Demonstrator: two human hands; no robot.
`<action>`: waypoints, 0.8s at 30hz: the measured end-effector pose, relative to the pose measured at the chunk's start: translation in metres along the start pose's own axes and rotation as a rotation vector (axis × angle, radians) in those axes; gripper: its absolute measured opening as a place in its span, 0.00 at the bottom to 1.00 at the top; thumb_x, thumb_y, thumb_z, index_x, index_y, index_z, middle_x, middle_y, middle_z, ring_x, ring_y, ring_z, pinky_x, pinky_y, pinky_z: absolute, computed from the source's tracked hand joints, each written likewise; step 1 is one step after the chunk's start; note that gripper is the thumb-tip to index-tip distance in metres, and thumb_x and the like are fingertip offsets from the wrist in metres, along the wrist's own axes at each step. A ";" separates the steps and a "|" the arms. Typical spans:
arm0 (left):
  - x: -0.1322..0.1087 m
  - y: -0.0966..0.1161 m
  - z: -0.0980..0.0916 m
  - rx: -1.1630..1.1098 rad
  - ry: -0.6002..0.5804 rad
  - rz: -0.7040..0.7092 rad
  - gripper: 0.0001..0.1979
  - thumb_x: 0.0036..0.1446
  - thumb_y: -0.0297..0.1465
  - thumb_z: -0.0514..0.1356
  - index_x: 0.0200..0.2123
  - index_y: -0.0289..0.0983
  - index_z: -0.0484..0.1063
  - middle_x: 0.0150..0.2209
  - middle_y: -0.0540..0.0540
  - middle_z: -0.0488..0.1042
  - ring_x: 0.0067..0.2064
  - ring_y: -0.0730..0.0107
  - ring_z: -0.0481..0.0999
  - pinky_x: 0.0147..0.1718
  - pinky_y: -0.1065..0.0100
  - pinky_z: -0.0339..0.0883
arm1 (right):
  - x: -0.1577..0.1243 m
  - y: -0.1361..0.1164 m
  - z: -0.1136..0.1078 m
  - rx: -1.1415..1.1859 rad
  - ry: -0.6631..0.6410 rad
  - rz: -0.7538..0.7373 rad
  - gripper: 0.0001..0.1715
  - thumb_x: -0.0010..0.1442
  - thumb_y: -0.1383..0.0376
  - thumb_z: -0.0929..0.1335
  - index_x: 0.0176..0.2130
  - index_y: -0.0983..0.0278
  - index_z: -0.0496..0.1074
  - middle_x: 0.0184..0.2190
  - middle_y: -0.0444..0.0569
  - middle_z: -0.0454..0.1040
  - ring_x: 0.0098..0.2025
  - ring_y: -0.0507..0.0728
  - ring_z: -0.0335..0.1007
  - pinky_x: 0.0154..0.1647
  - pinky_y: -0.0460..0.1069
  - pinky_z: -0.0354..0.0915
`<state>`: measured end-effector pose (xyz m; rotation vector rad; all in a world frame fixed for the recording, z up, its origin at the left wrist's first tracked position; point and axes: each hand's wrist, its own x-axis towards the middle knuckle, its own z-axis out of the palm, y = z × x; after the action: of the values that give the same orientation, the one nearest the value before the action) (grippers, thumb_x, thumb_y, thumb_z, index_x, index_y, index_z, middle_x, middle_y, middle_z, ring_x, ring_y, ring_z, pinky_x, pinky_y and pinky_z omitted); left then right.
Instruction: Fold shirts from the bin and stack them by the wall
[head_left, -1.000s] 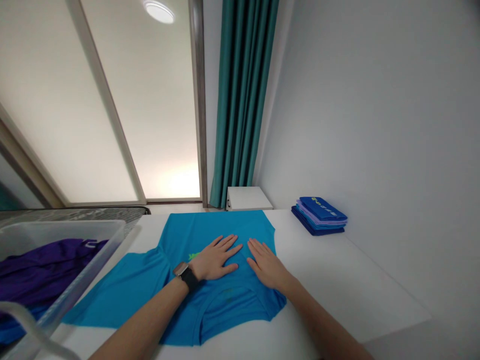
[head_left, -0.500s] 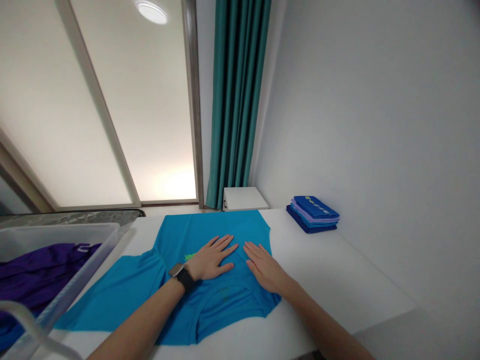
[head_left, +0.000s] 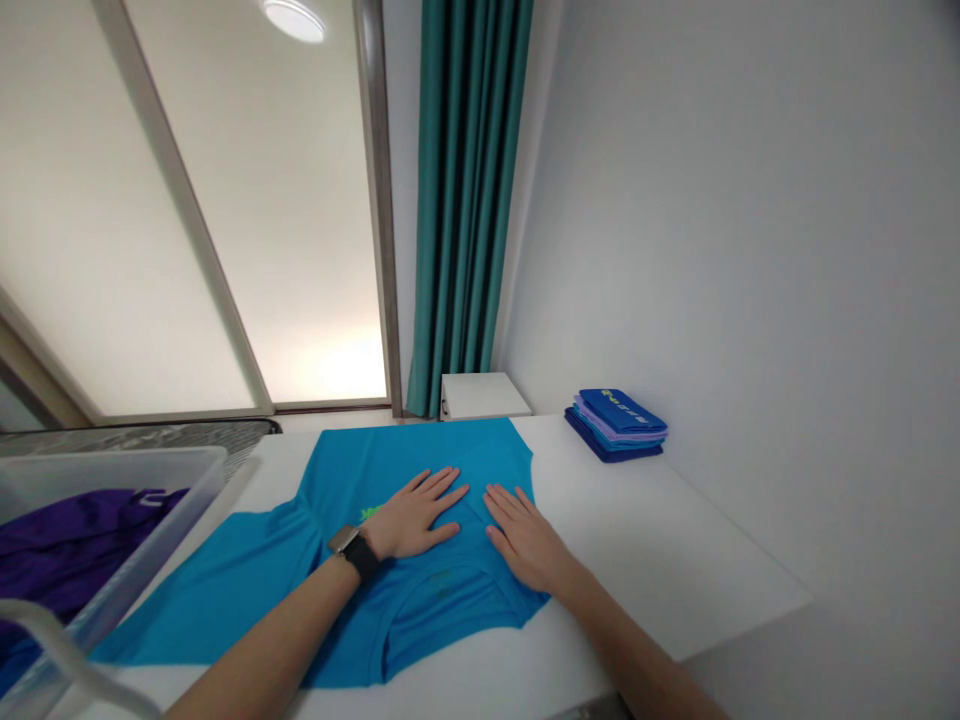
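Note:
A blue T-shirt [head_left: 405, 448] lies spread on the white table [head_left: 622, 540], its neckline toward me and one sleeve stretched out to the left. My left hand [head_left: 416, 515], with a dark watch on the wrist, rests flat on the shirt with fingers spread, partly covering a small green print. Beside it, my right hand [head_left: 523, 540] is laid flat on the shirt's right part, fingers stretched out. Neither hand grips the cloth. The right sleeve does not show; whether it is folded over or under, I cannot tell.
At the table's far right, against the wall, sits a stack of folded clothes [head_left: 616, 428] in blue and lilac. A clear plastic bin [head_left: 176, 520] at the left holds purple and blue clothing [head_left: 67, 545]. Behind the table stand a white cabinet [head_left: 484, 395] and a green curtain [head_left: 469, 200].
The whole view has shifted slightly, so things appear a little further left. Both hands stay flat on the shirt in nearly the same places.

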<state>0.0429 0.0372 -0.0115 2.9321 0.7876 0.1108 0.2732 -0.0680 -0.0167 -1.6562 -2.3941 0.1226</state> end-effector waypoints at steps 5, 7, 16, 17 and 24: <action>0.000 0.002 -0.003 -0.008 -0.007 0.001 0.33 0.66 0.53 0.41 0.68 0.47 0.46 0.70 0.45 0.42 0.70 0.57 0.43 0.66 0.51 0.38 | -0.010 -0.015 -0.001 0.009 -0.015 -0.031 0.33 0.71 0.54 0.50 0.68 0.67 0.51 0.68 0.53 0.50 0.70 0.59 0.42 0.70 0.61 0.41; 0.000 0.001 -0.002 -0.008 -0.001 0.005 0.32 0.66 0.52 0.42 0.68 0.47 0.46 0.70 0.45 0.43 0.70 0.57 0.44 0.66 0.51 0.38 | -0.014 -0.021 -0.001 0.010 -0.032 -0.040 0.34 0.71 0.53 0.50 0.68 0.68 0.50 0.68 0.54 0.48 0.70 0.60 0.40 0.70 0.60 0.40; -0.001 0.000 0.002 -0.003 0.034 0.023 0.32 0.66 0.52 0.42 0.69 0.48 0.45 0.70 0.45 0.43 0.70 0.57 0.44 0.66 0.51 0.39 | -0.017 -0.024 -0.003 0.015 -0.077 -0.027 0.36 0.70 0.51 0.50 0.68 0.68 0.47 0.69 0.54 0.45 0.71 0.60 0.37 0.70 0.60 0.37; -0.001 0.000 0.002 0.001 0.039 0.025 0.32 0.66 0.52 0.42 0.69 0.48 0.45 0.70 0.45 0.43 0.70 0.57 0.43 0.66 0.51 0.39 | -0.017 -0.024 -0.003 0.013 -0.074 -0.027 0.36 0.70 0.51 0.50 0.68 0.68 0.47 0.69 0.54 0.44 0.71 0.60 0.37 0.70 0.60 0.37; -0.002 0.005 0.000 0.014 0.044 0.034 0.31 0.66 0.51 0.41 0.69 0.48 0.43 0.71 0.48 0.41 0.70 0.59 0.43 0.66 0.52 0.37 | -0.016 -0.027 -0.005 -0.008 -0.090 -0.020 0.37 0.70 0.50 0.51 0.68 0.69 0.48 0.69 0.55 0.45 0.70 0.60 0.39 0.70 0.60 0.38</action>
<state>0.0439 0.0315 -0.0109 2.9668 0.7480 0.1732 0.2548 -0.0929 -0.0089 -1.6631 -2.4792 0.1877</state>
